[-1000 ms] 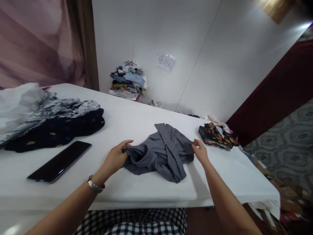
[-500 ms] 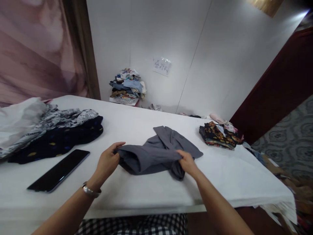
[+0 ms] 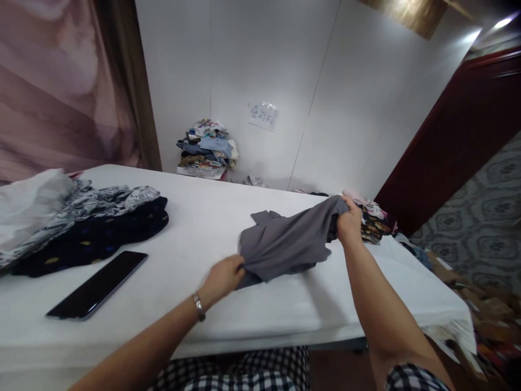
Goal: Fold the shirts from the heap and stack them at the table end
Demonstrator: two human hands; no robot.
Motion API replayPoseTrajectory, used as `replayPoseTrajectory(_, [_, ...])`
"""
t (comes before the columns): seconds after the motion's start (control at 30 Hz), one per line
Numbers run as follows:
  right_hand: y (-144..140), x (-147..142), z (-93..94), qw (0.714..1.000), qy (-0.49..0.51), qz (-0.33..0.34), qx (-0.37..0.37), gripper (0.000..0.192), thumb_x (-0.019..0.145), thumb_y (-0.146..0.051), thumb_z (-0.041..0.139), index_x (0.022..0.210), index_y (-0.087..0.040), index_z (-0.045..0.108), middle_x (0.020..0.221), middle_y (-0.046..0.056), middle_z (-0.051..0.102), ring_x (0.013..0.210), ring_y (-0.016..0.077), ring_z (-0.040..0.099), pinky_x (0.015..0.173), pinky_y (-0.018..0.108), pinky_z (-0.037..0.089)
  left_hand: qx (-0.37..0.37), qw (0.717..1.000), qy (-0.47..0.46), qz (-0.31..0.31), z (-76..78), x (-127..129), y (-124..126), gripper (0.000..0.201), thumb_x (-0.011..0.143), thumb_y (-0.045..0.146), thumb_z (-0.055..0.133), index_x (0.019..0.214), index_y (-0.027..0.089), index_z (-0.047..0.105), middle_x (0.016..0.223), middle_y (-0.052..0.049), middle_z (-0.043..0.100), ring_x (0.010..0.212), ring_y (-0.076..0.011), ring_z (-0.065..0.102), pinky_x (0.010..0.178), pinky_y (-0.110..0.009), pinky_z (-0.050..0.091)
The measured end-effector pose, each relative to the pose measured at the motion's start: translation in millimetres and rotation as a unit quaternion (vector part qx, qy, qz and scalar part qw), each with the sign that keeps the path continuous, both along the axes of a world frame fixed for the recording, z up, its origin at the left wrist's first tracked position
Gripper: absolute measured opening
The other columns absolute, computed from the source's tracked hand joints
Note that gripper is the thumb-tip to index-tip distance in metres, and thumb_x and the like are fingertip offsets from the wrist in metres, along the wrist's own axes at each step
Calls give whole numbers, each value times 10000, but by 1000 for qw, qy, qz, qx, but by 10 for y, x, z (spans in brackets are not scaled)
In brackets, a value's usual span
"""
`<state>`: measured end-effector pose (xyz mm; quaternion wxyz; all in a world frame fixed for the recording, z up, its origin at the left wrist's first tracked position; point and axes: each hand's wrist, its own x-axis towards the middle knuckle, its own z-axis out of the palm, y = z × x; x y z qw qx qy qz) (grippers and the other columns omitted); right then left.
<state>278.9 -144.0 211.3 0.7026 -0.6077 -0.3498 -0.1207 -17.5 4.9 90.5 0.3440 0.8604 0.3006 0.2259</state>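
Your left hand (image 3: pixel 223 277) pinches the near-left edge of the grey garment (image 3: pixel 285 241); your right hand (image 3: pixel 349 221) is fisted on its far-right end, lifted off the white table (image 3: pixel 195 228) — fabric stretched btwn both. Landmark = garment. Just right of it, behind your right hand: folded patterned stack (image 3: pixel 372 222). Well left: black phone (image 3: pixel 97 283), w/ a navy dotted cloth (image 3: pixel 93 239) and b/w print cloth (image 3: pixel 101 196) beyond. Far behind: clothes pile (image 3: pixel 205 147) at the wall.

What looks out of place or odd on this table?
The black phone lies askew on the white table, among laundry, beside the loose dark and patterned clothes. Otherwise nothing stands out: the left hand and right hand each grip the grey garment, with no damage visible.
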Motion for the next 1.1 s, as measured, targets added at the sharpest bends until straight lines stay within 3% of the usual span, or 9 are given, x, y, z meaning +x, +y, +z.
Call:
replayPoseTrajectory(0.1, [-111,116,158,990,-116,-70,-29,223,706,-283,526,828,-173,678,785,15,679,766,170,613,760,313,487,97,989,25,105,537,-34,494,227,774,234,456,830,197,673,892,-73,685,863,-250,624,775,-363,467])
replayPoseTrajectory(0.2, [-219,154,460,970,-202,-134,-35,221,718,-244,504,833,-174,678,785,13,683,778,180,622,765,325,485,201,955,-24,216,1391,-143,870,332,830,271,404,982,126,661,1015,-74,654,1028,-257,594,887,-384,443])
replayPoseTrajectory(0.33, [-313,121,1004,939,-280,-200,16,180,760,-212,512,853,-180,663,808,13,668,785,182,617,777,331,470,346,892,-129,260,2519,-309,891,528,861,341,291,1043,0,650,937,-19,612,1081,-264,573,891,-428,381])
replayPoseTrajectory(0.5, [-389,2,1470,925,-327,-192,20,113,835,-244,532,878,-218,632,843,42,629,866,196,592,804,313,443,305,902,-216,218,3220,-421,730,611,838,585,341,1096,112,630,1005,-12,640,1045,-349,608,846,-505,483])
replayPoseTrajectory(0.63, [-364,-69,1507,928,-326,-177,23,108,854,-261,540,894,-223,633,867,51,637,885,194,587,783,300,441,310,899,-256,171,3255,-397,790,601,885,593,269,1276,206,510,1136,-18,611,1107,-377,579,792,-507,505])
replayPoseTrajectory(0.8, [-63,228,1328,939,-292,-183,10,95,792,-242,591,801,-181,664,756,15,663,723,157,601,706,281,452,390,863,-262,184,2977,-2,1162,478,938,446,257,1246,262,573,1224,62,612,1178,-243,557,1011,-396,438])
replayPoseTrajectory(0.93, [344,789,1035,951,-159,-200,-174,196,790,-194,542,918,-138,680,858,58,705,823,185,618,767,296,468,355,921,-128,96,2646,750,1598,555,890,317,415,1440,273,363,1448,7,468,1336,-256,415,1143,-409,292])
replayPoseTrajectory(1.03, [574,1013,611,905,-71,-197,-371,451,746,-144,585,1193,-90,604,1081,138,689,983,243,617,877,350,460,249,967,-17,50,2241,1267,1710,850,808,274,547,1518,147,97,1467,-142,430,1326,-297,428,1108,-439,330])
replayPoseTrajectory(1.1, [641,962,207,886,-78,-153,-431,564,747,-143,601,1306,-116,536,1187,141,654,1032,253,619,918,360,457,228,973,-8,22,1853,1422,1653,799,824,304,528,1505,125,151,1428,-151,479,1278,-267,487,1073,-387,376])
